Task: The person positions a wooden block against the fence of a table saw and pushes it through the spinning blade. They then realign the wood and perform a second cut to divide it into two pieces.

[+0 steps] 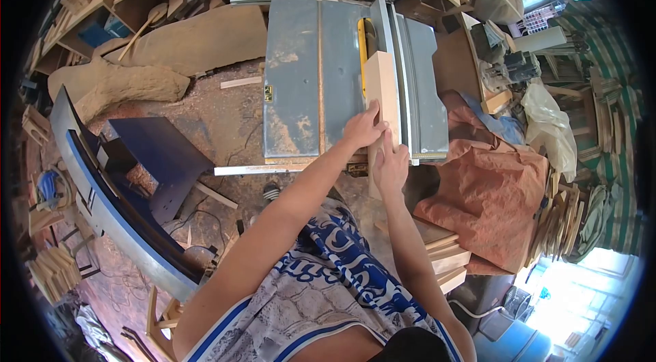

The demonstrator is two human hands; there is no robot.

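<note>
Centre of frame: we held wooden board [383,82] over table-saw worktop [294,34], beside rip fence [384,29]; left hand [364,129], right hand [391,166] both had fingers grasping it.

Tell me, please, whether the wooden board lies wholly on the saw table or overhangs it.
It overhangs: the near end of the wooden board shows past the front edge of the saw table.

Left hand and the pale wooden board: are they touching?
Touching. The head view shows the left hand resting on the pale wooden board, overlapping its edge with no gap visible.
</note>
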